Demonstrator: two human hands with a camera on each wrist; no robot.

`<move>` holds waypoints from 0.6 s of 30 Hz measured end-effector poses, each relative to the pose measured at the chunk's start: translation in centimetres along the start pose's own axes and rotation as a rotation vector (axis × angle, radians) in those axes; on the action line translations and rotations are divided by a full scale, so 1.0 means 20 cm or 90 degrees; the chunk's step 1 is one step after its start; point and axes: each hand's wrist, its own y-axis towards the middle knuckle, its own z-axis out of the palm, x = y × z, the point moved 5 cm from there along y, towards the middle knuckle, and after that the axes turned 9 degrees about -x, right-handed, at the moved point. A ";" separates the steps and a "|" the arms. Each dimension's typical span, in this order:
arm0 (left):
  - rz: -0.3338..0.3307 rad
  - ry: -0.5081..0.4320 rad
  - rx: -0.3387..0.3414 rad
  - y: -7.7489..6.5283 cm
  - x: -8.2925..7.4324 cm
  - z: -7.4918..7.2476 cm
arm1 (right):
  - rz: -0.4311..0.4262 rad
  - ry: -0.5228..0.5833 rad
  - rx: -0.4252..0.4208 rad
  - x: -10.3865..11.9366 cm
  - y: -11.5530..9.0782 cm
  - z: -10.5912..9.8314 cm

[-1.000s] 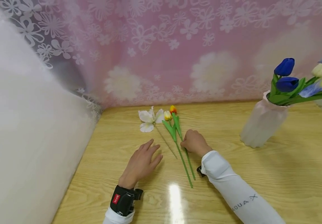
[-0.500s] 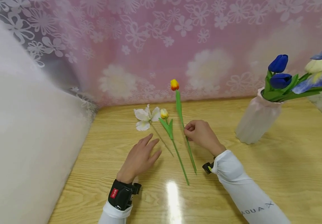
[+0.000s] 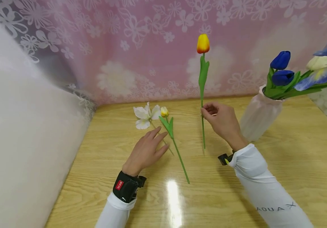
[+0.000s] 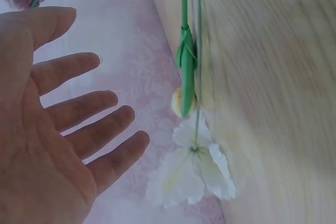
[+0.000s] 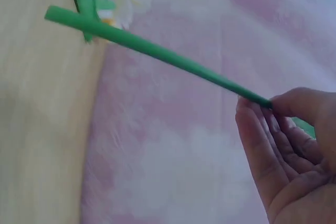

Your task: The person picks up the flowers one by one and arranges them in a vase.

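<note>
In the head view my right hand (image 3: 223, 122) pinches the green stem of an orange-yellow tulip (image 3: 203, 44), which stands upright above the table. The right wrist view shows thumb and fingertips on that stem (image 5: 157, 52), its cut end sticking out. My left hand (image 3: 146, 152) hovers with spread fingers over the thin stem of a white flower (image 3: 142, 116); in the left wrist view the palm (image 4: 42, 145) holds nothing. Beside that flower lies a yellow-and-white tulip (image 3: 164, 111) with green leaves, its stem pointing toward the front.
A pale ribbed vase (image 3: 261, 115) stands at the right of the wooden table (image 3: 95, 190), holding blue tulips (image 3: 280, 60), a white bloom and blue-violet irises (image 3: 320, 77). A pink floral curtain (image 3: 157, 72) hangs behind the table, and a white sheet (image 3: 24, 126) borders the left.
My right hand has lifted the orange-yellow tulip off the table and carried it up and right, toward the vase. The left hand has shifted slightly forward.
</note>
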 end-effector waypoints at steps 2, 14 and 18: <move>0.011 -0.005 0.005 0.03 -0.02 0.01 | -0.009 -0.017 -0.033 0.01 0.02 -0.07; 0.054 -0.008 0.012 0.11 -0.10 0.05 | -0.110 -0.057 -0.241 0.09 0.04 -0.47; 0.054 -0.011 0.022 0.12 -0.11 0.06 | -0.115 -0.050 -0.280 0.12 0.02 -0.55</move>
